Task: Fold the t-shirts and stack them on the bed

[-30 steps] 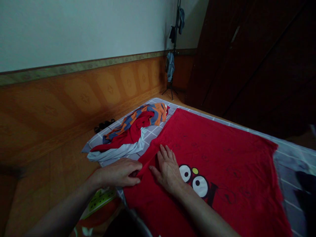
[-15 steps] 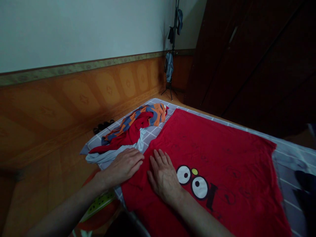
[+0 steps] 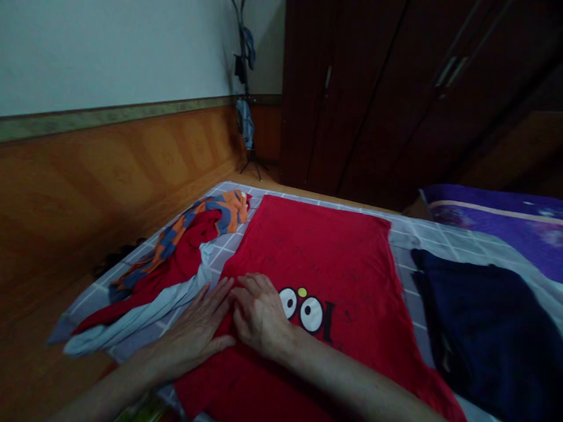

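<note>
A red T-shirt (image 3: 325,240) lies spread on the bed, with printed white cartoon eyes and a yellow dot near its middle. My left hand (image 3: 197,328) rests flat on the shirt's left edge, fingers stretched forward and thumb apart. Close beside it, my right hand (image 3: 261,319) is on the shirt left of the printed eyes. Its fingers are bent and drawn together on the cloth, and their tips are partly hidden.
Left of the shirt lies a heap of clothes (image 3: 189,240) in orange-blue, red and pale blue. Dark blue folded clothing (image 3: 488,328) is at the right on the checked bedsheet (image 3: 407,231). Beyond stand a coat rack (image 3: 246,123), a dark wardrobe (image 3: 352,94) and purple bedding (image 3: 497,205).
The view has swung right, bringing the dark blue clothing and purple bedding into sight. My hands have come closer together; the right fingers, flat before, are now bent on the cloth.
</note>
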Available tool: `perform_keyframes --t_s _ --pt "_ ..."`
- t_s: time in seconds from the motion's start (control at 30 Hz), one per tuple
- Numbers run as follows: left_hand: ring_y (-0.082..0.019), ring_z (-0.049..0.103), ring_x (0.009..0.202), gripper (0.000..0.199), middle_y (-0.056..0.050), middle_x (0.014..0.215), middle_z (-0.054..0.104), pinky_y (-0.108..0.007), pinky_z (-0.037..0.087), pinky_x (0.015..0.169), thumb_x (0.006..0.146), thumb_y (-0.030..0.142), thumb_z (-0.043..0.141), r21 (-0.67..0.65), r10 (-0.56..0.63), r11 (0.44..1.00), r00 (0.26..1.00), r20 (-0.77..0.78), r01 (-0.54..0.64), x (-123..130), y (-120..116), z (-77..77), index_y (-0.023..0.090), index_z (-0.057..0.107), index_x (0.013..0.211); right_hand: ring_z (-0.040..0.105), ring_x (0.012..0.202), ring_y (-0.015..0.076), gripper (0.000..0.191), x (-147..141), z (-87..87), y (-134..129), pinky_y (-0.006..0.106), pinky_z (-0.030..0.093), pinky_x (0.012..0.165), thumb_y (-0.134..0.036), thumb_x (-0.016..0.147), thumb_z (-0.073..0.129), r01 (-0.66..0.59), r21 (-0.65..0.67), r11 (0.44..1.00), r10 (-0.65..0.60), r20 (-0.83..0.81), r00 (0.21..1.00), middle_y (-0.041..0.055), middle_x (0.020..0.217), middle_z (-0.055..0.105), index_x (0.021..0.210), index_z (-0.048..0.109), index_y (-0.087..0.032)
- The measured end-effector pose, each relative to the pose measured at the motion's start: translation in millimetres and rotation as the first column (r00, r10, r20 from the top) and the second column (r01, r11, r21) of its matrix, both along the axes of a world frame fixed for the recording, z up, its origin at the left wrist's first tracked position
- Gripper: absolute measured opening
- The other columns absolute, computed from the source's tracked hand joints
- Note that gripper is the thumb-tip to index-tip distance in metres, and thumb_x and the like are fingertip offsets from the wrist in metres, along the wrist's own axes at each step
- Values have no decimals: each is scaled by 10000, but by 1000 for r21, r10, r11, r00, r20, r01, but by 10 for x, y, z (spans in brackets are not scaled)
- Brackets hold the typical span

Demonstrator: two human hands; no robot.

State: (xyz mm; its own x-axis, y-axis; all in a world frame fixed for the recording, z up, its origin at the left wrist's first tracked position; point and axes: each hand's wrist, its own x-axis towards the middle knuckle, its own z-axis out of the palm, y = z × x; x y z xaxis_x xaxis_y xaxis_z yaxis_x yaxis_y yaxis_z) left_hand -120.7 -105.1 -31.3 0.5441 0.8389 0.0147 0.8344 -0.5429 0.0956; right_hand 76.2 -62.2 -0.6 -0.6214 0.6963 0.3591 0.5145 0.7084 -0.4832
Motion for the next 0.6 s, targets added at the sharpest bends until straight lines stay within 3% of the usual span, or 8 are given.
perform_keyframes --t_s 0.1,0.2,0.27,0.33,0.4,0.5,0.57,0.6 --pt "-324 346 1331 683 -113 1456 384 -534 240 1108 868 536 507 30 -78 997 994 73 76 107 167 98 243 293 1447 544 1000 203 217 119 367 33 337 433 903 -182 817 502 38 13 999 -38 24 999 85 1059 638 988 632 -152" --pt "-346 360 1316 714 -115 1453 388 -532 299 1082 862 544 512 -10 -243 969 963 119 246 413 344 276 256 256 1463 573 1021 176 222 425 745 56 306 452 891 -189 842 499 140 0 990 -140 -6 990 68 1064 655 1009 642 -154" --pt "-352 318 1340 753 -118 1487 326 -537 296 1081 860 569 502 -55 -392 914 912 124 401 693 421 399 267 200 1480 581 1052 167 248 751 919 15 308 457 901 -207 849 488 276 -26 961 -277 -93 956 57 1091 660 1036 646 -165" --pt "-346 256 1372 759 -125 1512 266 -545 258 1096 865 581 487 -108 -529 835 840 118 540 986 457 494 265 180 1483 595 1051 176 263 1153 984 -101 334 457 913 -248 845 476 453 -83 888 -460 -204 864 55 1098 667 1016 662 -177" --pt "-340 212 1389 742 -139 1516 242 -557 217 1108 876 576 471 -172 -642 739 758 112 651 1260 462 540 243 197 1480 636 955 190 278 1590 921 -302 347 474 879 -301 823 480 623 -164 765 -642 -269 718 59 1007 697 973 679 -178" --pt "-319 195 1397 732 -155 1507 256 -547 175 1127 883 567 465 -205 -749 609 641 168 766 1602 435 498 209 222 1473 659 786 207 357 2179 618 -730 325 511 712 -392 784 507 825 -320 465 -885 -172 432 80 888 715 972 692 -151" --pt "-301 177 1405 747 -157 1507 256 -528 159 1141 881 575 459 -177 -793 533 561 238 828 1774 406 404 189 217 1473 661 771 220 400 2436 356 -1036 320 507 677 -424 768 504 897 -358 258 -966 -101 238 95 877 716 972 695 -138" --pt "-298 166 1408 750 -157 1508 255 -525 157 1144 883 576 454 -162 -808 500 525 267 851 1841 391 345 179 215 1473 657 709 220 407 2507 234 -1172 321 500 635 -437 763 500 913 -365 182 -982 -21 187 92 818 716 955 701 -139"
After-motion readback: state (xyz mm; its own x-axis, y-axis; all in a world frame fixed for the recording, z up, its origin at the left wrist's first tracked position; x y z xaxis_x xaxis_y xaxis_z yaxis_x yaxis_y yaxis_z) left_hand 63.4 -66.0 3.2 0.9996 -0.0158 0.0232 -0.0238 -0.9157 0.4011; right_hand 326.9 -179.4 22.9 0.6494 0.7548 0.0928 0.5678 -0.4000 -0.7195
